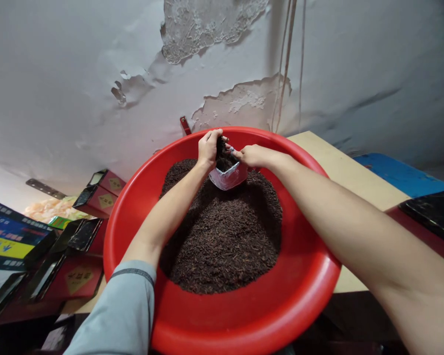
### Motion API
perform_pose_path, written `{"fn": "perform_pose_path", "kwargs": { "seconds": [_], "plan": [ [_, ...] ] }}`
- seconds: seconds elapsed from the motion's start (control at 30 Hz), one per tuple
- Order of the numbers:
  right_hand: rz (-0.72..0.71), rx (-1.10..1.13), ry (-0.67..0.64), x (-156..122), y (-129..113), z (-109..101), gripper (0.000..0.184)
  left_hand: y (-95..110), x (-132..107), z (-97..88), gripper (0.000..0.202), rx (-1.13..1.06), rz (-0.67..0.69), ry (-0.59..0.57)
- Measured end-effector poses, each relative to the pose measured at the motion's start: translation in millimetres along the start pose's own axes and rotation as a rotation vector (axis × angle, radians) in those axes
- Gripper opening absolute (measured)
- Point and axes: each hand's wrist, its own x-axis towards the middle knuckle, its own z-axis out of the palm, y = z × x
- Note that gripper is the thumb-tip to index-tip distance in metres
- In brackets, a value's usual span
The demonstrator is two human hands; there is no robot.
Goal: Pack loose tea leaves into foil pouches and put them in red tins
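A large round red basin (244,315) holds a heap of loose dark tea leaves (222,241). Above the far part of the heap is a small pale, shiny bag (227,180) with its mouth open and dark leaves inside. My left hand (208,148) is at the left of the bag's mouth, its fingers curled around a clump of leaves. From the other side my right hand (252,155) grips the bag's rim; its fingertips are partly hidden. The bag's underside is close to the heap, and I cannot tell whether they touch.
Red and black boxes (74,276) with gold labels are stacked left of the basin. A pale board (340,172) lies to the right, beside a blue surface (403,172) and a dark-topped box (434,214). Behind stands a wall (140,44) with peeling plaster.
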Motion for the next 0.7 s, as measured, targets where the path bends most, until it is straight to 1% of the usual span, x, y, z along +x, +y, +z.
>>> {"fn": "perform_pose_path", "kwargs": {
  "seconds": [0.13, 0.23, 0.37, 0.43, 0.47, 0.53, 0.6, 0.63, 0.67, 0.7],
  "plan": [
    [-0.021, 0.000, 0.000, 1, 1, 0, 0.063, -5, 2, -1.2, 0.029, -0.011, -0.005, -0.032],
    [-0.017, -0.008, 0.010, 3, 3, 1, 0.065, -7, 4, -0.9, 0.030, 0.018, -0.002, -0.020],
    [-0.022, -0.026, 0.016, 2, 2, 0, 0.065, -7, 5, 0.0, 0.026, 0.062, 0.041, -0.017],
    [-0.019, -0.016, 0.003, 0, 1, -1, 0.065, -7, 4, -2.6, 0.021, 0.127, 0.085, -0.031],
    [-0.017, -0.005, -0.005, -1, 1, -1, 0.064, -6, 4, -5.2, 0.019, 0.188, 0.128, -0.043],
    [-0.011, 0.010, -0.008, -2, 0, -1, 0.064, -5, 1, -12.6, 0.018, 0.390, 0.266, -0.083],
    [-0.007, 0.000, 0.010, -1, -1, -1, 0.064, -4, -1, -21.2, 0.029, 0.690, 0.409, -0.170],
    [-0.006, -0.007, 0.015, 0, -1, 0, 0.064, -4, -2, -25.3, 0.037, 0.858, 0.453, -0.219],
    [-0.007, -0.012, 0.016, 0, -2, 0, 0.066, -3, -3, -28.9, 0.046, 1.018, 0.460, -0.254],
    [-0.006, -0.015, 0.017, 1, -2, 1, 0.067, -2, -3, -32.2, 0.053, 1.158, 0.424, -0.271]
  ]
}}
